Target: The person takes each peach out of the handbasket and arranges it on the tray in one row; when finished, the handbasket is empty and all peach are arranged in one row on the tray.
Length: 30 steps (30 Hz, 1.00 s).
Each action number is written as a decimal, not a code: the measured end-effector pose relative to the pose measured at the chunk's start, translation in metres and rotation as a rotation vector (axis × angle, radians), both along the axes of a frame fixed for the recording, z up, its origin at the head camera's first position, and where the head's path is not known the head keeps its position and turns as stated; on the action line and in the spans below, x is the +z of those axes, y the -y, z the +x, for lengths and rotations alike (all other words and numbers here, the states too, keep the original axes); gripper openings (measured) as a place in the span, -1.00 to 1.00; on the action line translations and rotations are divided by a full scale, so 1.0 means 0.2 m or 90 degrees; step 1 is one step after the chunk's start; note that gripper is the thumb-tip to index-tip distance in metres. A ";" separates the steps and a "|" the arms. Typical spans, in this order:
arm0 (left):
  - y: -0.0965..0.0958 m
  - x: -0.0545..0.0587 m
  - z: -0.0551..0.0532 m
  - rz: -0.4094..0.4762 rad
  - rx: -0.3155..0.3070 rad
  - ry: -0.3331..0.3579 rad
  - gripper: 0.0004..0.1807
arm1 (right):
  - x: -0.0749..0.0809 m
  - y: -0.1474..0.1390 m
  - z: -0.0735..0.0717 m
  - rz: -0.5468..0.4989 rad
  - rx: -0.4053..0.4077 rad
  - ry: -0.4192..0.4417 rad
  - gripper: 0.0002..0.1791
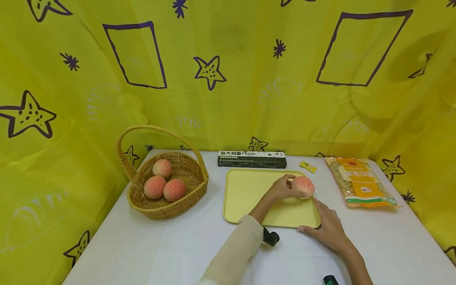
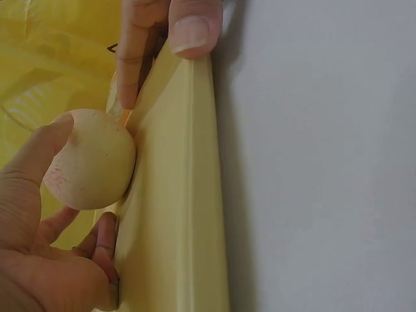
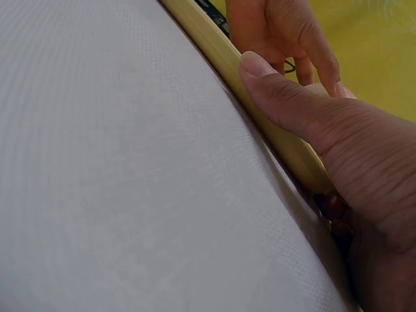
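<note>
My left hand (image 1: 283, 189) holds a pink-and-cream peach (image 1: 303, 187) over the right part of a pale yellow tray (image 1: 246, 198). In the left wrist view, the thumb lies on one side of the peach (image 2: 94, 159), with other fingers on the far side; whether the peach bears on the tray I cannot tell. My right hand (image 1: 329, 227) grips the tray's near right corner, its thumb at the front edge and fingers along the right side. The right wrist view has that thumb on the rim (image 3: 292, 149). Three more peaches (image 1: 154, 187) lie in a wicker basket (image 1: 192, 200).
Behind the tray lies a dark pasta box (image 1: 251, 160), with a small yellow packet (image 1: 308, 166) beside it. A bag of dry noodles (image 1: 360, 182) lies at the right. The basket's tall handle (image 1: 160, 128) arches upward. Yellow patterned cloth (image 1: 235, 107) hangs behind the white table (image 1: 160, 257).
</note>
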<state>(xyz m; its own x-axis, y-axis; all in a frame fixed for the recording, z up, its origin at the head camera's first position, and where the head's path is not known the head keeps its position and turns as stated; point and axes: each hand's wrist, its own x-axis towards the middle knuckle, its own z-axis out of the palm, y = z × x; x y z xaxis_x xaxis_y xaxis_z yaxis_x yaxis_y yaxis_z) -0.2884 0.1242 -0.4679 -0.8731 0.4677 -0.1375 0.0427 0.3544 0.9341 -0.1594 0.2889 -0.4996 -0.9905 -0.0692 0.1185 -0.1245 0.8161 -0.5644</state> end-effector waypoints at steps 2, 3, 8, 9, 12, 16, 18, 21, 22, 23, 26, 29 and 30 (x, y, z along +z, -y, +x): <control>0.01 0.01 0.00 0.006 -0.002 0.008 -0.31 | 0.00 0.00 0.00 0.001 -0.003 0.002 0.23; 0.02 0.01 0.00 0.009 -0.005 0.013 -0.31 | 0.01 0.00 0.00 0.002 -0.004 0.004 0.23; 0.07 0.01 -0.03 0.040 -0.041 0.047 -0.29 | 0.02 0.00 0.00 0.007 -0.010 0.009 0.25; 0.09 0.01 -0.04 0.048 -0.050 0.051 -0.29 | 0.02 0.00 0.00 0.008 -0.010 0.010 0.25; 0.14 0.02 -0.05 0.077 -0.069 0.073 -0.27 | 0.01 0.00 -0.01 0.010 -0.013 0.014 0.26; 0.20 0.01 -0.07 0.117 -0.077 0.106 -0.26 | 0.01 0.00 -0.01 0.008 -0.015 0.019 0.26; 0.23 0.00 -0.07 0.134 -0.079 0.120 -0.26 | 0.02 0.00 0.00 0.005 -0.013 0.020 0.26; 0.28 0.01 -0.08 0.139 -0.082 0.121 -0.28 | 0.02 0.00 0.00 0.002 -0.010 0.015 0.25; 0.30 0.02 -0.09 0.136 -0.087 0.116 -0.30 | 0.02 0.00 0.00 0.002 -0.010 0.013 0.25; 0.32 0.03 -0.09 0.130 -0.094 0.111 -0.31 | 0.02 0.00 0.00 0.003 -0.010 0.011 0.25; 0.39 0.06 -0.10 0.103 -0.125 0.100 -0.35 | 0.02 0.00 -0.01 0.007 -0.012 0.012 0.25; 0.46 0.11 -0.10 0.071 -0.159 0.083 -0.38 | 0.01 0.00 0.00 0.009 -0.014 0.016 0.26; 0.49 0.13 -0.11 0.063 -0.168 0.076 -0.38 | 0.01 0.01 0.00 0.008 -0.013 0.017 0.26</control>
